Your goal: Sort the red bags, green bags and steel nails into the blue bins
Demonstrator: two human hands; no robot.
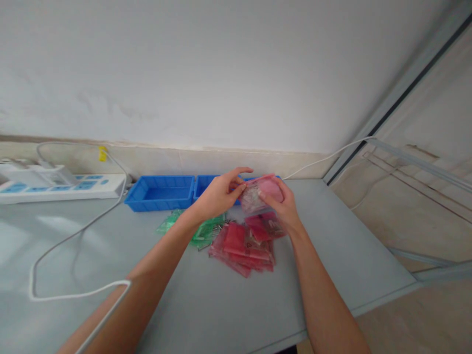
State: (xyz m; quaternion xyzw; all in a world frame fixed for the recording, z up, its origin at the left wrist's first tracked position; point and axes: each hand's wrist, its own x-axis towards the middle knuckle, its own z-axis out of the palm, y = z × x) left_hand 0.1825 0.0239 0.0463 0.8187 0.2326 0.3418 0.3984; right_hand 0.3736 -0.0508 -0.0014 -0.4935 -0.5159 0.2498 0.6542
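Observation:
A pink-tinted clear plastic bag (254,195) is held up between both hands, in front of the blue trays. My left hand (221,192) pinches its left edge, with the index finger raised above it. My right hand (284,202) grips the bag's right side, thumb across its front. What is inside the bag cannot be made out. Below lies a pile of red plastic bags (245,248). Left of the pile are green plastic bags (206,231), partly behind my left forearm, with small loose metal pieces (218,229), perhaps screws, between the piles.
A blue tray (162,192) stands by the wall; a second blue tray (202,184) beside it is partly covered by my hands. A white power strip (99,186) lies at the left. A white cable (79,231) loops across the grey table (184,305) and my left forearm.

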